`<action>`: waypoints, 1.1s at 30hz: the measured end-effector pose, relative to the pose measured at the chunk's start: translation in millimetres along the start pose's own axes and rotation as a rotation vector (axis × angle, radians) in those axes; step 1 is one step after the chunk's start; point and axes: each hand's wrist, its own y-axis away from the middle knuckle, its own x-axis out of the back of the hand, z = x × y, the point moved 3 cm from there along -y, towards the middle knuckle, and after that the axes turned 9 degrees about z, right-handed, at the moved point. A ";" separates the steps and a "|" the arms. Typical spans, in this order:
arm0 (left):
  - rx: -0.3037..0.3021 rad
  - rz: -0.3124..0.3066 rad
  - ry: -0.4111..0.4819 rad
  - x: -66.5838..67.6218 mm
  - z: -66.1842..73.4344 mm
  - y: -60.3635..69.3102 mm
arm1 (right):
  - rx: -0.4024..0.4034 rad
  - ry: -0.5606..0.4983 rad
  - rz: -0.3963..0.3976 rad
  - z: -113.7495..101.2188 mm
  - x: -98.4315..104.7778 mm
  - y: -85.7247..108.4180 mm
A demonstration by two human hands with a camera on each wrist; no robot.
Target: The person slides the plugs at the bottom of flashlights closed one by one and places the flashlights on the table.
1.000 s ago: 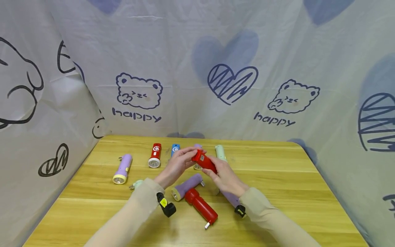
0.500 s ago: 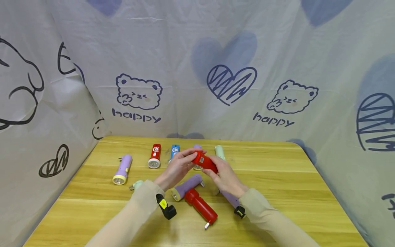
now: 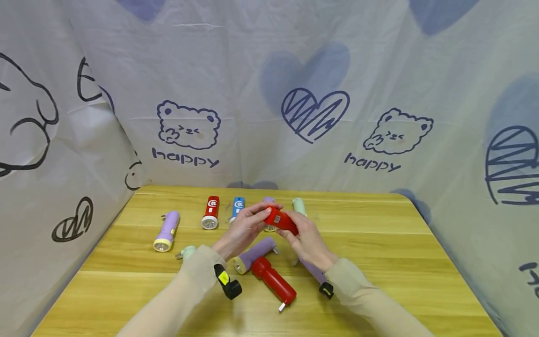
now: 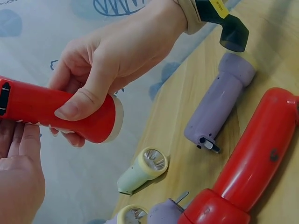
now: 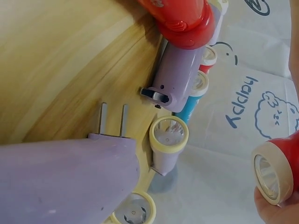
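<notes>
The tabletop (image 3: 400,252) runs to a slanting edge, lower right. Mid-frame, left grip (image 3: 242,228) and right grip (image 3: 310,239) clasp a red torch (image 3: 280,220) between them.

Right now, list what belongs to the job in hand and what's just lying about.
Likely in the job:
held red flashlight
left hand and right hand, both gripping it

Apparently just lying on the table:
near red flashlight
far red flashlight
blue flashlight
four purple flashlights
two green flashlights
</notes>
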 end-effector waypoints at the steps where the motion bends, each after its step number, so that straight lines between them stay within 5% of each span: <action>1: -0.004 0.000 -0.008 0.2 -0.5 -0.6 | -0.001 -0.003 0.002 -0.2 0.1 0.2; 23: -0.066 0.049 -0.201 7.2 10.2 -5.2 | -0.189 -0.096 -0.191 -1.7 4.2 -5.9; 33: -0.029 -0.008 -0.257 10.3 13.2 -6.2 | -0.319 -0.319 -0.378 0.2 4.9 -8.7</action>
